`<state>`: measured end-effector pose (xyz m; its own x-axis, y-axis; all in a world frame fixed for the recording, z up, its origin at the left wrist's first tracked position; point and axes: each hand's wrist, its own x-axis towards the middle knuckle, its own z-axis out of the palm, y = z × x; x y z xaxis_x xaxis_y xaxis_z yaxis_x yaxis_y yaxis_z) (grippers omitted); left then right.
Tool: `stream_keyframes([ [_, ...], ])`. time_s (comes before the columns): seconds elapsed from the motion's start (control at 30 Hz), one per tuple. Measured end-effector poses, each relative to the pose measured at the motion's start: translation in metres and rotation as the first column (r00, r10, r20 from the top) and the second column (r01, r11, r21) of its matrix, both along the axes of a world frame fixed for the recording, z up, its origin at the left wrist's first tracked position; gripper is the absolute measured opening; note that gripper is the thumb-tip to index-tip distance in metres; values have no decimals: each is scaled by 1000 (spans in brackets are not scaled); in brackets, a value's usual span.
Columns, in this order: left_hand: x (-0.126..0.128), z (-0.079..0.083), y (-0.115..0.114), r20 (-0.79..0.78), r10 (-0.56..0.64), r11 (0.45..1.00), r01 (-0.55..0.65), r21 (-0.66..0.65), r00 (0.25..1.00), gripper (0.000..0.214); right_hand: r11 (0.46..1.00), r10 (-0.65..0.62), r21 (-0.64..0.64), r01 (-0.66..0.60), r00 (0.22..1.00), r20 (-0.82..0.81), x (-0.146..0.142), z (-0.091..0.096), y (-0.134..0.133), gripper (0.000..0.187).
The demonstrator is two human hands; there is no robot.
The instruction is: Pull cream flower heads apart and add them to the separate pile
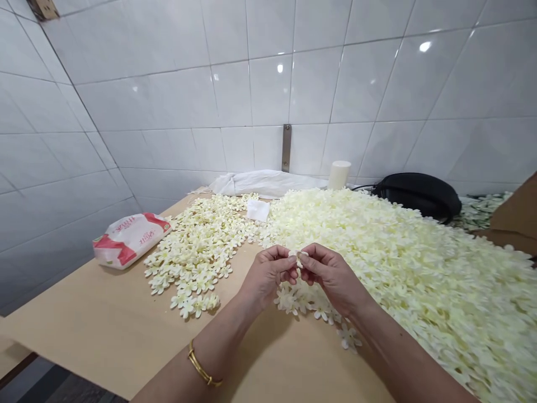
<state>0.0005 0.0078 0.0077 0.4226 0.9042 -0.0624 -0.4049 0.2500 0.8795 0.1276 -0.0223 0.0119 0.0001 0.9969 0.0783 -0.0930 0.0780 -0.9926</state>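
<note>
My left hand (268, 274) and my right hand (331, 277) meet above the wooden table (104, 330), fingertips pinched together on one small cream artificial flower (298, 256). A gold bangle circles my left wrist. Directly under my hands lies a small scatter of flowers (310, 305). A large heap of the same cream flowers (398, 263) spreads to the right. A thinner, flatter spread of flowers (197, 249) lies to the left of my hands.
A red-and-white tissue pack (128, 238) sits at the left. A white cloth bundle (264, 183), a white cylinder (338, 174) and a black case (419, 194) stand by the tiled wall. A small white pad (257, 210) rests among flowers. Brown cardboard (518, 215) at far right.
</note>
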Motion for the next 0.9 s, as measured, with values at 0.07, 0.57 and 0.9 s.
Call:
stream_keyframes([
  [0.07,-1,-3,-1,-46,19,999,-17,45,999,23,1000,-15,29,12,995,99,-1,-1,-1,24],
  [0.57,5,-5,-11,-169,131,965,-87,248,977,19,987,-147,112,112,912,382,-3,2,-5,21],
  [0.9,4,1,-14,-204,318,925,-256,283,926,15,968,-243,159,195,886,395,3,-3,0,28],
])
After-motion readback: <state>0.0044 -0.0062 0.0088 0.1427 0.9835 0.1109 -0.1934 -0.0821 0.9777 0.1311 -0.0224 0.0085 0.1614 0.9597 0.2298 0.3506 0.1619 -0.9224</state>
